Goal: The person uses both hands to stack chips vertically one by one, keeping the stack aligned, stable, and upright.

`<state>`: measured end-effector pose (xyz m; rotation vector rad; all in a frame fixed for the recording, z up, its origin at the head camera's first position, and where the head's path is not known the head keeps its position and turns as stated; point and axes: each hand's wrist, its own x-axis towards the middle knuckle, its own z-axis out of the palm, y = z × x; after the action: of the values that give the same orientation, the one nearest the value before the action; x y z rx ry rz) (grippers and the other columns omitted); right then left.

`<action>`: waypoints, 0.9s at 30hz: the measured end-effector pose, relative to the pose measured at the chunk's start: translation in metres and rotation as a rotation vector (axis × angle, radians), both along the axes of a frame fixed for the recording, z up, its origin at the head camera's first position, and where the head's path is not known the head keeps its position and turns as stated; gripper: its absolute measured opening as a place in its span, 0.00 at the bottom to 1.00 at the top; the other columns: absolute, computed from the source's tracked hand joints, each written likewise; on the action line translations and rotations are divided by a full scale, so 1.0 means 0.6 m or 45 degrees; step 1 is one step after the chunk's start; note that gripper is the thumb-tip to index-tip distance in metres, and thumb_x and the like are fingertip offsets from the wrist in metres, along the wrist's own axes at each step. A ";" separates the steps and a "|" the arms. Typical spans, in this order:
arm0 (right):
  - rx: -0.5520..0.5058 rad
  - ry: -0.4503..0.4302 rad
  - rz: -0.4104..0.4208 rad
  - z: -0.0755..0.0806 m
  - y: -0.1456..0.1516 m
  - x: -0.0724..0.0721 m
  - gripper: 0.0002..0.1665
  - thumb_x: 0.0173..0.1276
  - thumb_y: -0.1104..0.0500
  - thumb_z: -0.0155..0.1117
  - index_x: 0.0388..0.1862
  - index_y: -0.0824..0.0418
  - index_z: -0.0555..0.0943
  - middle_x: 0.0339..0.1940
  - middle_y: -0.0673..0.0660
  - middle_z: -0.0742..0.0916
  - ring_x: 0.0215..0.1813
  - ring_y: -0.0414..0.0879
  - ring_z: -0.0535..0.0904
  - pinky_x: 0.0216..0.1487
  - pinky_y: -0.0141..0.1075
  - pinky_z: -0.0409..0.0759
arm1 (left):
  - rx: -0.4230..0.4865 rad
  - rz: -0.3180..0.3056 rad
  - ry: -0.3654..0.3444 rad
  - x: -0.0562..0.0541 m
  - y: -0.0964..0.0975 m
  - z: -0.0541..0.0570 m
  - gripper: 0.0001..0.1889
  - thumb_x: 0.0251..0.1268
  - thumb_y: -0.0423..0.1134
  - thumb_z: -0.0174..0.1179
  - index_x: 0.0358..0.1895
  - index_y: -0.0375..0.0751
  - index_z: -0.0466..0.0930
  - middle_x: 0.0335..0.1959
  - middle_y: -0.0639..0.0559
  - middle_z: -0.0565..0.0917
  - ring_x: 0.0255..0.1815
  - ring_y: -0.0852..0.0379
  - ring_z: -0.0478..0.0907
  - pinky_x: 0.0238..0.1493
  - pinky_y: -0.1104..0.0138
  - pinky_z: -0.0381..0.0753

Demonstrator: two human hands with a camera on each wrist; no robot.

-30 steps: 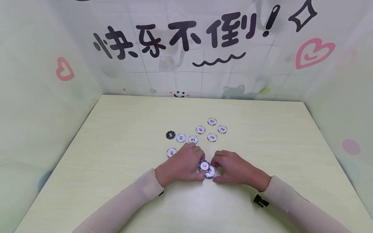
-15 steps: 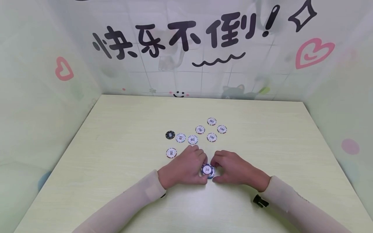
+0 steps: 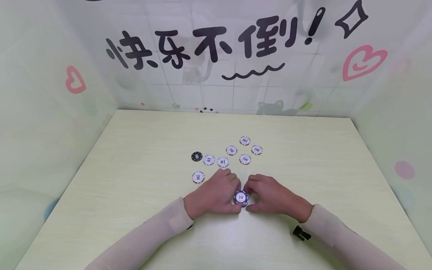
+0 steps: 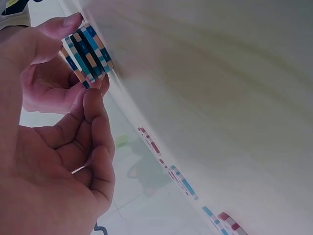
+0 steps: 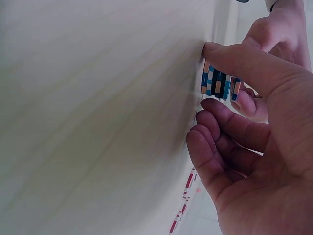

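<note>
In the head view my left hand point(image 3: 216, 193) pinches a dark blue and white poker chip point(image 3: 241, 196) marked 10 between thumb and fingers. It lies over a short stack of blue-edged poker chips point(image 4: 90, 51). A narrow gap shows between this chip and the stack in the right wrist view. My right hand point(image 3: 271, 194) curls round the stack from the right, thumb on the near side and fingers on the far side. From above, the held chip covers most of the stack.
Several loose chips lie flat beyond the hands: a black 100 chip point(image 3: 197, 156), a light 10 chip point(image 3: 209, 160) beside another, and white 100 chips such as the one point(image 3: 198, 177) by my left wrist. Printed cloth walls point(image 3: 209, 90) enclose the pale table point(image 3: 152, 138).
My left hand has moved slightly right and toward me, bringing the blue chip from overlapping the stack's left side to nearly over it. My right hand stays in place.
</note>
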<state>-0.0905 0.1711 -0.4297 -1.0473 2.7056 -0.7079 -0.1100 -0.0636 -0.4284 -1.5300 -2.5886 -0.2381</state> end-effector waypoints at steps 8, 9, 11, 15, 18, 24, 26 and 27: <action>-0.001 -0.019 0.005 0.002 0.003 -0.005 0.18 0.56 0.57 0.87 0.43 0.58 0.88 0.39 0.43 0.82 0.41 0.37 0.76 0.45 0.35 0.81 | -0.011 0.005 -0.002 -0.002 0.005 0.003 0.18 0.66 0.57 0.67 0.40 0.44 0.86 0.32 0.57 0.83 0.35 0.57 0.72 0.41 0.64 0.69; 0.003 -0.022 0.003 0.003 0.004 -0.005 0.18 0.56 0.57 0.87 0.43 0.58 0.88 0.39 0.43 0.82 0.41 0.37 0.76 0.45 0.35 0.81 | -0.014 0.007 -0.004 -0.002 0.006 0.004 0.18 0.66 0.57 0.67 0.40 0.44 0.86 0.32 0.57 0.83 0.35 0.57 0.72 0.41 0.65 0.69; 0.004 -0.034 0.001 0.005 0.004 -0.006 0.18 0.56 0.57 0.87 0.43 0.58 0.88 0.39 0.43 0.83 0.41 0.37 0.76 0.45 0.35 0.81 | -0.022 0.011 -0.004 -0.001 0.006 0.006 0.18 0.66 0.57 0.67 0.40 0.44 0.86 0.32 0.57 0.83 0.35 0.57 0.71 0.41 0.64 0.69; 0.010 -0.045 -0.002 0.006 0.004 -0.006 0.18 0.57 0.57 0.87 0.44 0.58 0.88 0.39 0.43 0.83 0.41 0.37 0.76 0.46 0.36 0.81 | -0.026 0.013 0.000 -0.001 0.007 0.007 0.19 0.66 0.57 0.67 0.40 0.44 0.86 0.33 0.57 0.83 0.35 0.57 0.71 0.41 0.64 0.69; 0.012 -0.042 -0.003 0.005 0.004 -0.006 0.19 0.57 0.57 0.87 0.44 0.58 0.88 0.39 0.43 0.83 0.41 0.37 0.76 0.46 0.36 0.81 | -0.026 0.012 0.007 -0.001 0.007 0.006 0.19 0.66 0.57 0.67 0.40 0.44 0.86 0.33 0.57 0.83 0.36 0.57 0.71 0.41 0.64 0.70; 0.015 -0.028 -0.001 0.000 0.004 -0.006 0.19 0.57 0.57 0.87 0.44 0.59 0.88 0.40 0.44 0.83 0.41 0.37 0.76 0.45 0.35 0.81 | -0.043 0.018 -0.008 -0.001 0.007 0.005 0.19 0.68 0.58 0.68 0.41 0.44 0.86 0.34 0.58 0.84 0.37 0.57 0.72 0.43 0.64 0.70; 0.015 -0.022 0.002 -0.001 0.004 -0.006 0.19 0.57 0.57 0.87 0.44 0.59 0.88 0.39 0.44 0.83 0.41 0.37 0.76 0.45 0.35 0.81 | -0.048 0.021 -0.015 -0.001 0.007 0.006 0.19 0.69 0.58 0.68 0.41 0.44 0.86 0.34 0.58 0.84 0.37 0.57 0.72 0.43 0.64 0.71; 0.015 -0.019 0.004 -0.002 0.005 -0.006 0.19 0.57 0.57 0.87 0.44 0.59 0.88 0.39 0.44 0.83 0.41 0.37 0.76 0.45 0.35 0.81 | -0.051 0.022 -0.016 0.000 0.007 0.006 0.19 0.69 0.58 0.68 0.41 0.44 0.86 0.34 0.58 0.84 0.37 0.56 0.73 0.43 0.64 0.71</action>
<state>-0.0943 0.1738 -0.4310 -1.0390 2.6920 -0.6953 -0.1103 -0.0595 -0.4251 -1.5229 -2.6306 -0.1965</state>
